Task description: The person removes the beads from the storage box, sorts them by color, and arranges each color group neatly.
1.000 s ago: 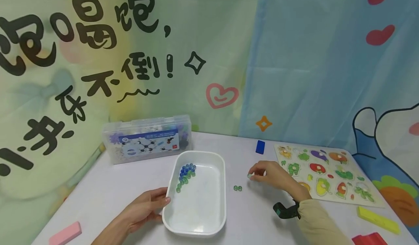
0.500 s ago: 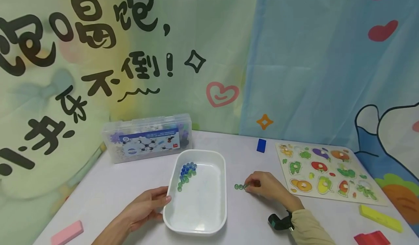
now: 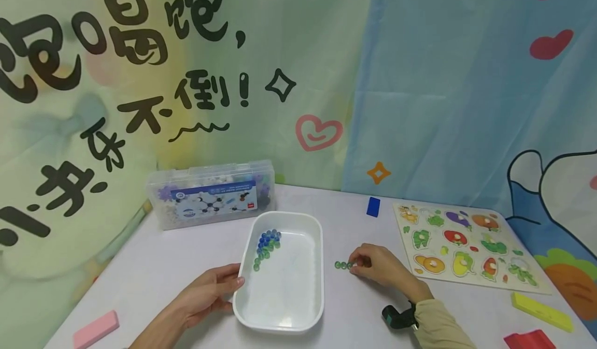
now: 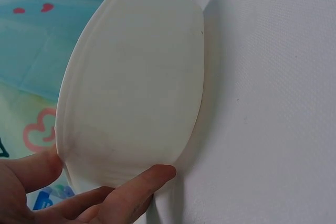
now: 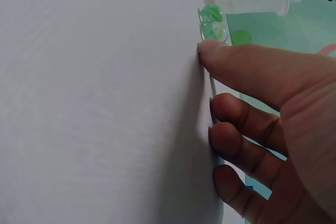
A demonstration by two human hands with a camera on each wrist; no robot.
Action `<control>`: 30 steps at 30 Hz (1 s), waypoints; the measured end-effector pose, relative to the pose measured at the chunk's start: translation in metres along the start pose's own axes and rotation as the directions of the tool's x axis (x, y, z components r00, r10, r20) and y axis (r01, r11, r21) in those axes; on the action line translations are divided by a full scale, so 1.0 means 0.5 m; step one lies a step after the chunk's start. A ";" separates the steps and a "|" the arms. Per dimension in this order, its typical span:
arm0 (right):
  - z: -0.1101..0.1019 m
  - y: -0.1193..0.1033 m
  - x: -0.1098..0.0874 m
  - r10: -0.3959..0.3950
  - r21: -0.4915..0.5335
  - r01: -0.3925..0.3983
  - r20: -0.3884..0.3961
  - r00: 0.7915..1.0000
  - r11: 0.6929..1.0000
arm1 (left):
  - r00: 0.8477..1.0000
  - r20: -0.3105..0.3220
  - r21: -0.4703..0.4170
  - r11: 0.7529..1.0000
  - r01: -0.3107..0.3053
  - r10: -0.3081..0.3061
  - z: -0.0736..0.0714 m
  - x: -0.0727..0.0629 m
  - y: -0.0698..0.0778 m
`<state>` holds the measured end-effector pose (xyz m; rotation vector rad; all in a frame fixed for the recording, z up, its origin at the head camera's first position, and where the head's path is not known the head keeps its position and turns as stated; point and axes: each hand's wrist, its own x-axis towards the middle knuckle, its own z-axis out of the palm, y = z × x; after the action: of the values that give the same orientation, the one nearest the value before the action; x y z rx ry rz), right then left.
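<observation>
In the head view a white tray [image 3: 280, 302] stands on the table, with several blue and green glass marbles [image 3: 267, 245] gathered in its upper left part. My left hand [image 3: 207, 294] grips the tray's left side, thumb at the rim; the left wrist view shows its fingers [image 4: 139, 190] against the outer wall. To the right of the tray, green marbles [image 3: 340, 265] lie in a short row. At the row's right end, my right hand [image 3: 387, 271] pinches a green marble, mostly hidden by the fingertips. Two marbles [image 5: 212, 14] show beyond the thumb in the right wrist view.
Behind the tray stands a clear plastic case [image 3: 212, 196] of coloured parts. A vegetable picture board [image 3: 443, 250] lies at right. Around the table are a blue block [image 3: 373, 207], a yellow block [image 3: 541, 311], a red piece [image 3: 529, 339] and a pink block [image 3: 95, 330].
My right hand has moved left and down, bringing its green marble to the end of the row beside the other two. My left hand still holds the tray.
</observation>
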<state>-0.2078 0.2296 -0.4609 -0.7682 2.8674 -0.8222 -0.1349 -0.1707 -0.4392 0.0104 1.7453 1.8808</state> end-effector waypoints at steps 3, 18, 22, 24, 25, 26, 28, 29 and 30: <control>0.000 0.000 -0.001 0.006 -0.005 -0.006 -0.003 1.000 1.000 | 1.000 0.001 -0.001 1.000 -0.004 0.004 0.000 0.000 -0.001; -0.028 -0.014 0.001 0.009 0.050 -0.011 0.038 0.999 0.999 | 1.000 -0.001 -0.001 1.000 -0.005 0.005 0.003 -0.001 -0.001; -0.054 -0.042 0.024 -0.018 0.041 0.018 0.002 1.000 0.999 | 1.000 -0.004 0.007 1.000 -0.015 0.015 0.001 -0.002 -0.001; -0.066 -0.068 0.040 -0.055 0.039 0.056 -0.028 0.998 0.998 | 1.000 -0.004 0.011 1.000 -0.020 0.020 0.000 -0.003 0.000; -0.071 -0.083 0.050 -0.076 0.041 0.077 -0.039 0.996 0.996 | 1.000 -0.002 0.011 1.000 -0.023 0.023 -0.001 -0.003 -0.001; -0.075 -0.101 0.060 -0.102 0.040 0.104 -0.049 0.994 0.994 | 1.000 0.001 0.008 1.000 -0.026 0.026 -0.001 -0.004 0.000; -0.081 -0.142 0.079 -0.142 0.049 0.144 -0.048 0.989 0.988 | 1.000 0.005 0.003 1.000 -0.025 0.025 0.000 -0.004 0.001; -0.082 -0.162 0.089 -0.158 0.054 0.160 -0.038 0.987 0.986 | 1.000 0.006 0.001 1.000 -0.024 0.024 0.001 -0.004 0.001; -0.081 -0.182 0.100 -0.175 0.054 0.176 -0.026 0.984 0.983 | 1.000 0.007 -0.002 1.000 -0.021 0.021 0.002 -0.005 0.001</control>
<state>-0.2183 0.1585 -0.3758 -1.0228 2.8118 -0.9310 -0.1329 -0.1707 -0.4377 0.0352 1.7455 1.8949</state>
